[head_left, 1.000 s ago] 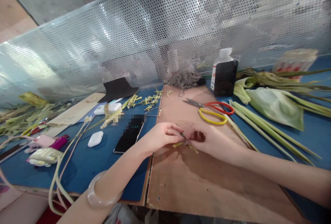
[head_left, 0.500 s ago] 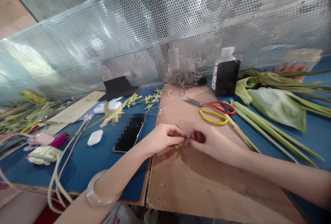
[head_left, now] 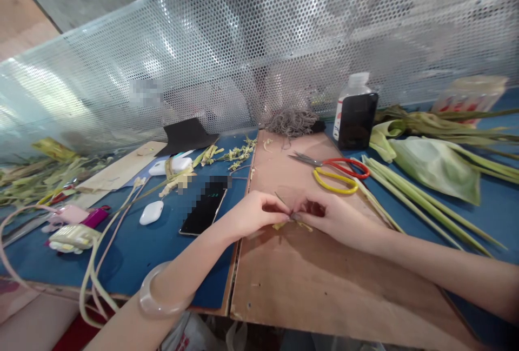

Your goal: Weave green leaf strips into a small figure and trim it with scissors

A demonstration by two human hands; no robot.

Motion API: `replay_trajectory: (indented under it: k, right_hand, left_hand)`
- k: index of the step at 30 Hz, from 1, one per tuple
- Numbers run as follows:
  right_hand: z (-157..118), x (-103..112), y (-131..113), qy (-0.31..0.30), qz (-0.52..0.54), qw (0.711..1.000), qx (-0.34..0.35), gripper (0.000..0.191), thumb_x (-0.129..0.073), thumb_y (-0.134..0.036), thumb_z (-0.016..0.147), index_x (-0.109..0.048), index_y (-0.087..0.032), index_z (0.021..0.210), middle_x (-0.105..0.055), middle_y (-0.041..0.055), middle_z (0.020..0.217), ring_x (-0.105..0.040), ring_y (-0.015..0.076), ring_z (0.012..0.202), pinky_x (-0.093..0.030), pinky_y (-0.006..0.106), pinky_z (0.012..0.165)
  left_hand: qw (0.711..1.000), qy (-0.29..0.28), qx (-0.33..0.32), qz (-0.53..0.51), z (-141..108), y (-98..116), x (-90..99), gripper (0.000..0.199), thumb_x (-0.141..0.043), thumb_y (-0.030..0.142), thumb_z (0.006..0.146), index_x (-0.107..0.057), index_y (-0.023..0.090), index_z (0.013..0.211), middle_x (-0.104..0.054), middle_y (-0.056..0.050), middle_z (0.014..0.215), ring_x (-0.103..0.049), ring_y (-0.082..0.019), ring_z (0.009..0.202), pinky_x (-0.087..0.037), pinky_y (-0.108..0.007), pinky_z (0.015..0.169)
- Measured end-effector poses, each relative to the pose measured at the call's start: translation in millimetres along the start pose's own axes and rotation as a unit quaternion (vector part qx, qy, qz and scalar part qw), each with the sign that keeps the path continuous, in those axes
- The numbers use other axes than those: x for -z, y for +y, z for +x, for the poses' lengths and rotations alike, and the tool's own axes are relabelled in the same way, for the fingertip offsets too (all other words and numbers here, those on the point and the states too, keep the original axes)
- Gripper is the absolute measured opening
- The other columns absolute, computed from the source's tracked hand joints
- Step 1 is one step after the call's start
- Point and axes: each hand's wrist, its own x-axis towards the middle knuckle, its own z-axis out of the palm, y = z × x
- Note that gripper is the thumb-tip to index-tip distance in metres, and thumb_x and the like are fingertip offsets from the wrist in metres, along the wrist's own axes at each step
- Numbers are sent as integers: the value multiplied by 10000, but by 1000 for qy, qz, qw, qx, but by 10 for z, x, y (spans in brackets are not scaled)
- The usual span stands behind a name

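Observation:
Over the brown board (head_left: 284,297), my left hand (head_left: 265,213) and my right hand (head_left: 320,211) meet fingertip to fingertip. Both pinch a small piece of plant strip (head_left: 279,225), its thin ends poking out above and below the fingers. The fingertips cover most of it, so its shape is unclear. A pale bangle (head_left: 152,294) circles my left wrist. Just beyond my right hand lie scissors (head_left: 336,178) with one red and one yellow handle, blades pointing left.
A phone (head_left: 206,205) and a white earbud case (head_left: 151,212) lie left on the blue surface. Behind are grey string (head_left: 291,123) and a bottle (head_left: 344,88) with a black phone against it. Green stalks (head_left: 430,207) lie right; perforated metal (head_left: 227,53) stands behind.
My right hand's fingers have drawn closer together at the pinch, and a yellowish end now shows beneath them. The view has shifted slightly.

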Motion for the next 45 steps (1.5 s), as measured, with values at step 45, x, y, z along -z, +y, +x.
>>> replay_trajectory:
  k: [45]
  right_hand:
    - [-23,100,-59,20,-153,986,65,146,-449,-125,829,-566,-173,756,-580,44,767,-513,152,677,-392,262,607]
  left_hand:
    - [976,129,-56,165,-36,5,-13,86,-565,234,734,-625,178,757,-643,-1,707,-591,-129,658,-434,-224,595]
